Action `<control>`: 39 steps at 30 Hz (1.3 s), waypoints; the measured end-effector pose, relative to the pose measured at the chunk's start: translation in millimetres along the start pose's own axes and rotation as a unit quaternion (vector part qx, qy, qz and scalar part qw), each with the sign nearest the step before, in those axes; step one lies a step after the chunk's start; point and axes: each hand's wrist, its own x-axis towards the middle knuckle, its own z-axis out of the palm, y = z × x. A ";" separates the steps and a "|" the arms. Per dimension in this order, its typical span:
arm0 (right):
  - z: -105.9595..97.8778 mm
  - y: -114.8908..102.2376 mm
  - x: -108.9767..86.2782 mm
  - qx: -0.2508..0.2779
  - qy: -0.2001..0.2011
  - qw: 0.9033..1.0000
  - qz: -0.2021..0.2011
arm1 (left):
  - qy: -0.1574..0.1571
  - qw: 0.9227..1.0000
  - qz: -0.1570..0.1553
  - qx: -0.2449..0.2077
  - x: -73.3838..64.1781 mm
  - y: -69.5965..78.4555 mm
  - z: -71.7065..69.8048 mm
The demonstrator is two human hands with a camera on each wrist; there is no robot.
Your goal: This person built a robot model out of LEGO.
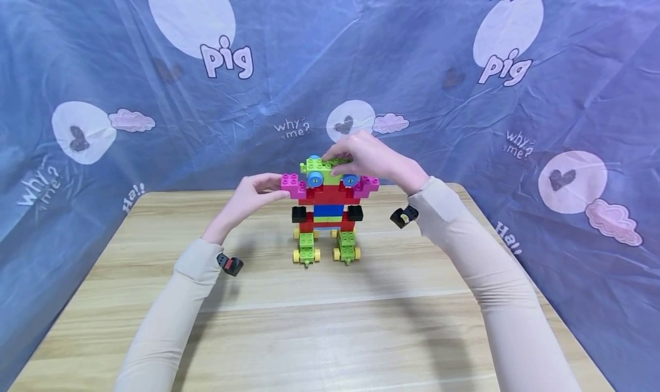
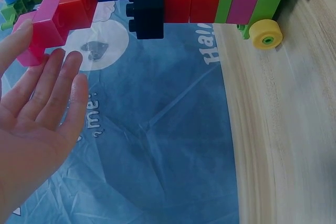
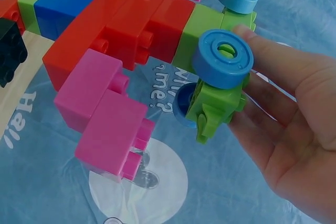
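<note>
A toy-brick figure (image 1: pixel 330 195) stands on the table on two green wheeled feet with yellow wheels. At its left side, my left hand (image 1: pixel 250 196) pinches the outer pink brick (image 2: pixel 48 22), thumb on one face and fingertips on the other. My right hand (image 1: pixel 367 156) grips the green wheeled base (image 3: pixel 215 106) at the figure's top from above. Blue wheels (image 3: pixel 223 59) stick out from that base. Below it come red bricks (image 1: pixel 330 195), a blue brick (image 1: pixel 328 210) and a black brick (image 1: pixel 298 214) at each side. Another pink arm (image 1: pixel 368 185) juts out to the right.
The wooden table (image 1: pixel 330 334) extends in front of the figure and to both sides. Behind it hangs a blue printed cloth (image 1: pixel 289 65), which also runs along the sides. A small black device (image 1: pixel 230 264) is worn on each wrist.
</note>
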 end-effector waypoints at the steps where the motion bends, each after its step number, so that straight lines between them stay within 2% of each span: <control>1: -0.1 -0.2 -0.2 -0.001 0.000 1.000 0.000 | 0.000 1.000 0.000 0.001 0.0 0.2 0.1; 9: -1.6 -3.7 -0.7 -0.008 -0.013 1.000 0.016 | -0.001 1.000 -0.003 0.004 -0.8 1.2 0.7; 19: -2.6 -2.8 0.4 0.015 -0.031 0.999 0.025 | -0.004 1.000 -0.007 0.005 -2.3 -0.3 0.5; 27: -3.5 -1.1 0.0 0.026 -0.023 0.999 0.027 | 0.001 1.000 0.004 0.008 -2.7 0.1 -0.6; 39: -2.7 3.8 -2.3 0.037 -0.005 0.999 0.016 | -0.005 1.000 0.001 0.006 -2.8 0.3 -0.9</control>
